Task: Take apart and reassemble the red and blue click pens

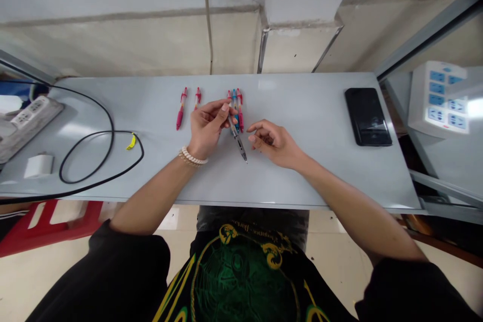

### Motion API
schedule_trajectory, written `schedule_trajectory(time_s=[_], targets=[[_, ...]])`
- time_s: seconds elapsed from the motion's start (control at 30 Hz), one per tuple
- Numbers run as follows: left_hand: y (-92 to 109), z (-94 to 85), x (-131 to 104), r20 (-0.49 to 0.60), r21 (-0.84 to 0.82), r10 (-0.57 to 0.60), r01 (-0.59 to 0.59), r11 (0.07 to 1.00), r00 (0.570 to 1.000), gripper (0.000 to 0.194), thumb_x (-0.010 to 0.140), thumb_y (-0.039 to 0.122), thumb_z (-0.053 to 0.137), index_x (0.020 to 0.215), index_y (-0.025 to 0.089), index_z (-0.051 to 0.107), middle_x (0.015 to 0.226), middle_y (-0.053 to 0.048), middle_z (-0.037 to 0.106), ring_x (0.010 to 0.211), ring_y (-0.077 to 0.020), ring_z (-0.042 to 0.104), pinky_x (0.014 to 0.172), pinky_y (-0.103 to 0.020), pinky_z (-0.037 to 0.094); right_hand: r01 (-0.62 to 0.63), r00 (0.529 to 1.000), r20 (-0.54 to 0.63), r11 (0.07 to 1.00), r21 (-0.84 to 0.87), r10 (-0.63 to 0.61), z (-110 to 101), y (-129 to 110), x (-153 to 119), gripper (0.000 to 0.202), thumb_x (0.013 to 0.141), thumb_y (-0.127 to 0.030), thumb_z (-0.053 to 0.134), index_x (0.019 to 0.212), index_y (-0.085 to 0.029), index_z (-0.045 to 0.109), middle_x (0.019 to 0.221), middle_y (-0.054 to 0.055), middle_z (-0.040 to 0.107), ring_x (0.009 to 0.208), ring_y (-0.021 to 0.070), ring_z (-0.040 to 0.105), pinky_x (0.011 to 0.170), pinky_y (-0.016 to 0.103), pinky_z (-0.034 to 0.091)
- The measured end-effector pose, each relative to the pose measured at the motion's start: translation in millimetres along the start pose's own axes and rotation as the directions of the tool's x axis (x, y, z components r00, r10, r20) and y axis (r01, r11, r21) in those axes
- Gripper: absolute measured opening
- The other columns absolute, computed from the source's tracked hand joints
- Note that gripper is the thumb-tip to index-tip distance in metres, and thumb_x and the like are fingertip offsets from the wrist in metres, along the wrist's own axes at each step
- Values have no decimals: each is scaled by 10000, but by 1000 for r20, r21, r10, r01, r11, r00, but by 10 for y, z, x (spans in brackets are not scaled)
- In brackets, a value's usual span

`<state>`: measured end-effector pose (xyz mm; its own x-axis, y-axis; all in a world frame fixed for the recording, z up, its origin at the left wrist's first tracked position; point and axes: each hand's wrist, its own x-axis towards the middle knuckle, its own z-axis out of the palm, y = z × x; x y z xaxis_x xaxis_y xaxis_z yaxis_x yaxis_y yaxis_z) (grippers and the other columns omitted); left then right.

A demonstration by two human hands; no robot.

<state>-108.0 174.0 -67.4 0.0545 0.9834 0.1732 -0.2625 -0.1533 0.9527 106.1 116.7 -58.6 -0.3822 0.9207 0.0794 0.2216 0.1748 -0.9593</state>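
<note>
Pale grey tabletop [287, 186] lies under both hands: the left hand [206, 130] pinches a clear grey pen [240, 146] above it, tip slanting down, and the right hand [278, 145] is half curled nearby, seemingly empty. A light, steady pinch should stop it slipping. That left hand hides the pen's top and bits of the blue pen [234, 95] and red pens [240, 108] behind.

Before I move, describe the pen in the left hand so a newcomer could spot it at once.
Start at the pale grey table and find the left hand, the one with a white bracelet at its wrist. The held pen slants from its fingertips toward the near edge. Its grey-and-black barrel sets it apart from the pink pens and blue pen nearby.
</note>
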Motion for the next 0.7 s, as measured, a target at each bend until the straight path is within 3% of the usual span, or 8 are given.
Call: schedule_trajectory(time_s=[0.17,0.27,0.37,0.43,0.5,0.57,0.63,0.7], targets=[[-34,-86,14,-24,108,42,-39,993,999,607,944,544,871,1449,289,651,949,-69,843,703,-170,761,647,-294,584,12,999,-50,999,-36,-14,-61,56,18,549,1001,-710,665,1142,-180,645,775,11,711,672,134,617,615,286,444],[-29,-109,42,-42,182,57,-48,982,998,539,967,530,843,1389,250,658,926,-78,841,684,-175,758,638,-301,585,35,996,-81,998,-59,-40,-98,64,39,498,981,-665,721,1102,-184,678,772,15,726,645,127,604,589,282,435],[-37,-127,81,-61,232,87,-70,970,994,456,975,487,837,1304,223,665,862,-60,830,627,-156,729,597,-285,564,103,990,-85,992,-70,-109,-79,-103,-40,384,963,-573,779,981,-192,731,738,14,734,620,122,606,598,286,464],[-45,-151,105,-61,266,115,-95,959,992,431,983,453,827,1302,223,650,844,-51,826,602,-149,710,587,-283,555,153,985,-70,987,-49,-156,-27,-320,-220,278,961,-485,805,948,-211,760,721,10,740,595,123,599,567,289,458],[-47,-181,125,-46,306,132,-112,945,990,400,998,426,806,1310,235,642,854,-49,826,598,-148,701,587,-290,548,211,975,-85,973,93,-203,34,-559,-510,185,977,-400,795,1095,-258,783,747,8,761,579,137,630,518,293,458],[-42,-211,139,-36,339,140,-120,933,989,384,1006,411,791,1321,254,635,858,-44,821,599,-151,693,589,-298,539,238,970,-16,941,239,-241,72,-742,-859,354,997,-448,736,1341,-363,740,672,-25,729,484,150,602,474,322,465],[-34,-231,149,-31,360,146,-125,925,989,382,1005,413,786,1321,267,629,853,-40,811,605,-156,687,597,-306,533,290,924,199,938,189,-326,71,-824,-1200,469,905,-599,717,1365,-507,726,682,-26,741,510,206,651,462,383,487],[-27,-237,153,-29,371,157,-136,919,987,394,995,427,792,1313,273,617,846,-38,804,606,-163,676,606,-314,528,311,897,275,936,165,-346,44,-805,-1487,471,721,-665,773,1192,-636,761,654,-48,724,563,261,707,421,425,454]])
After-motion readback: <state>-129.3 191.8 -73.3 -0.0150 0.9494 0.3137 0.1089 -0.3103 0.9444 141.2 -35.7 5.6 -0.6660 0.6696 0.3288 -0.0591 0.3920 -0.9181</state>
